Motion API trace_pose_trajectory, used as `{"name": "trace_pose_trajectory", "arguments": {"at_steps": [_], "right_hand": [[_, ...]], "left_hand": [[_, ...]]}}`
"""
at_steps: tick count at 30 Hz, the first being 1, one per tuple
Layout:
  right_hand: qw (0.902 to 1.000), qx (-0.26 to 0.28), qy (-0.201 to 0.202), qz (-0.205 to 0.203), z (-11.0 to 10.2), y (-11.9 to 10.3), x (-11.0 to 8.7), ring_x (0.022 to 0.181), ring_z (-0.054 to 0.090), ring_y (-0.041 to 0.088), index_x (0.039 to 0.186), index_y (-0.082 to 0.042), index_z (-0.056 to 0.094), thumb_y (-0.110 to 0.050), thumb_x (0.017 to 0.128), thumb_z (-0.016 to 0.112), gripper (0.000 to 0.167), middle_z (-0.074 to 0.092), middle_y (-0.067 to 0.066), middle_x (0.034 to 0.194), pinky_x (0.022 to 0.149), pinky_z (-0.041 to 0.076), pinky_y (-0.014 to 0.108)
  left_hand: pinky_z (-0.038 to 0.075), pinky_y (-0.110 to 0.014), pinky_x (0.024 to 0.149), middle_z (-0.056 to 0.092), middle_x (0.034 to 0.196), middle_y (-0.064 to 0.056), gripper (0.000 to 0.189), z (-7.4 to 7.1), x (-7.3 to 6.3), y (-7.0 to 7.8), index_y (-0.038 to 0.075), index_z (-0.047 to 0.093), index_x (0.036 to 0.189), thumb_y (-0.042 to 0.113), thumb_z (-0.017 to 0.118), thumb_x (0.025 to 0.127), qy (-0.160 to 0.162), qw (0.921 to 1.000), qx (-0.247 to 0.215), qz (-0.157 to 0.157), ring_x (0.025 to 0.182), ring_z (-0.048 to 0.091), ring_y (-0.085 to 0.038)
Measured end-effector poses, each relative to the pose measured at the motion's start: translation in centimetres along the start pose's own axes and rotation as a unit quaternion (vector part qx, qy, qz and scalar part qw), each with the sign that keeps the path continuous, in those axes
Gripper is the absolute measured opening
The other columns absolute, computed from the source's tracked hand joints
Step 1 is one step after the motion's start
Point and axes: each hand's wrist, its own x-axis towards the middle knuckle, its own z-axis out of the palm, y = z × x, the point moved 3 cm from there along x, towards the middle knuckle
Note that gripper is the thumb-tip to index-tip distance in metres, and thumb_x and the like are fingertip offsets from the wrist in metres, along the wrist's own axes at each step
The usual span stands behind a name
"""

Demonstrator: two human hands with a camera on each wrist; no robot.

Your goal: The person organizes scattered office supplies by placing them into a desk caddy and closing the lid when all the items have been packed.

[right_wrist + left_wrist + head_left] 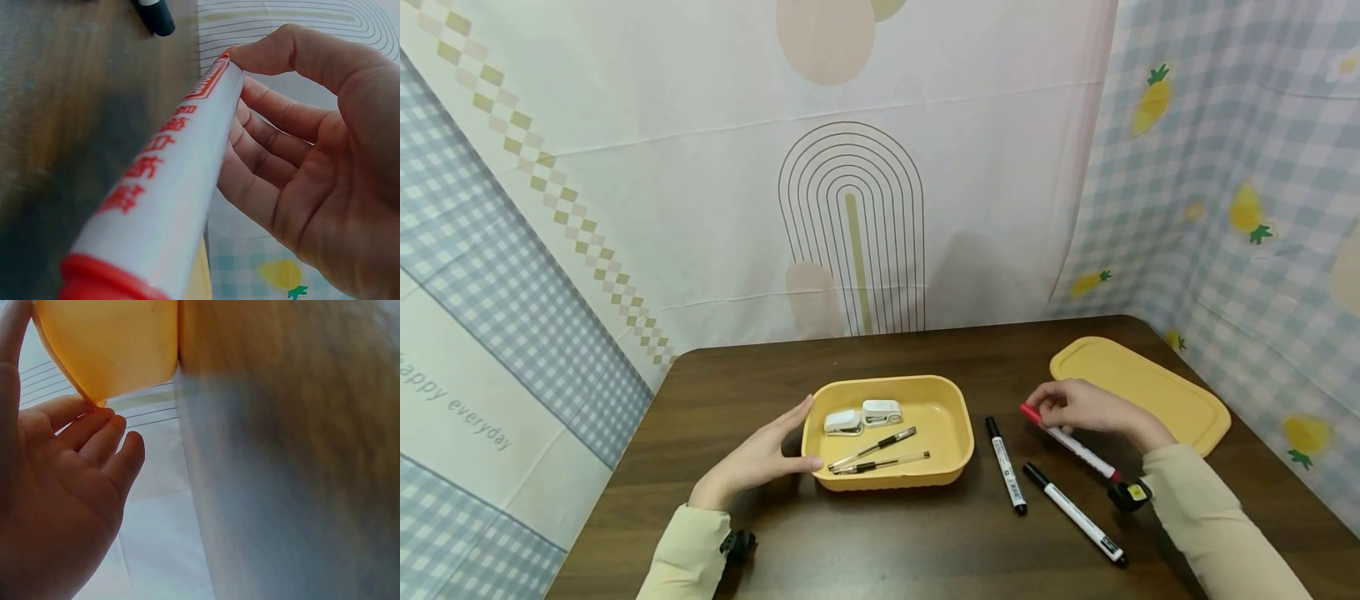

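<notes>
My right hand (1086, 406) pinches a white whiteboard marker with a red cap (1077, 448) near its capped end. The marker slants above the table, and its printed barrel (162, 150) fills much of the right wrist view. At the left end of a shallow yellow box (951, 481), my left hand (760, 458) holds the rim, thumb at the front corner and fingers farther back. Inside the box are two small white staplers (844, 422) and two clear pens with black grips (880, 463). In the left wrist view the fingertips touch the box's corner (100, 400).
Two white markers with black caps lie between the box and my right hand, one (1006, 467) beside the box and another (1078, 518) nearer the front. A yellow lid (1138, 379) lies at the table's back right. Printed cloth (722, 208) hangs behind the wooden table (850, 542).
</notes>
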Motion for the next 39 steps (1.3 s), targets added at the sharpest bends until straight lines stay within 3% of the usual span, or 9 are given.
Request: {"name": "trace_pose_trajectory", "arguments": {"at_steps": [18, 27, 34, 39], "right_hand": [[0.9996, -0.021, 0.014, -0.013, -2.1, -2.0, 0.3, 0.076, 0.06, 0.017, 0.122, 0.006, 0.062, -0.01, 0.095, 0.068, 0.032, 0.065, 0.006, 0.093, 0.064, 0.056, 0.035], [0.9994, -0.018, 0.029, 0.004, -3.1, -2.5, 0.6, 0.074, 0.059, 0.018, 0.125, 0.004, 0.063, -0.012, 0.095, 0.069, 0.034, 0.063, 0.007, 0.092, 0.063, 0.055, 0.032], [0.9993, -0.018, 0.033, 0.007, -3.6, -2.8, 0.7, 0.079, 0.062, 0.02, 0.127, 0.004, 0.061, -0.014, 0.096, 0.068, 0.036, 0.065, 0.008, 0.095, 0.067, 0.057, 0.037], [0.9993, -0.013, 0.034, 0.005, -3.9, -3.0, 0.8, 0.077, 0.061, 0.02, 0.128, 0.004, 0.061, -0.015, 0.096, 0.069, 0.037, 0.064, 0.008, 0.095, 0.065, 0.055, 0.032]], "left_hand": [[0.025, -0.058, 0.116, 0.019, 0.167, -0.006, 0.104, 0.1, -0.2, -0.1, 0.017, 0.02, 0.163, 0.057, 0.076, 0.085, 0.0, 0.9999, -0.007, -0.014, 0.15, 0.022, -0.032], [0.026, -0.057, 0.116, 0.019, 0.167, -0.007, 0.104, 0.0, -0.1, -0.1, 0.017, 0.022, 0.162, 0.056, 0.077, 0.083, -0.002, 0.9999, -0.01, -0.011, 0.151, 0.022, -0.03], [0.026, -0.058, 0.116, 0.019, 0.167, -0.009, 0.104, 0.0, -0.1, 0.1, 0.015, 0.022, 0.162, 0.055, 0.077, 0.084, -0.001, 0.9999, -0.009, -0.007, 0.15, 0.023, -0.032], [0.025, -0.057, 0.116, 0.019, 0.167, -0.008, 0.104, 0.0, -0.1, 0.0, 0.015, 0.022, 0.162, 0.056, 0.076, 0.084, -0.002, 0.9999, -0.007, -0.009, 0.15, 0.023, -0.031]]}}
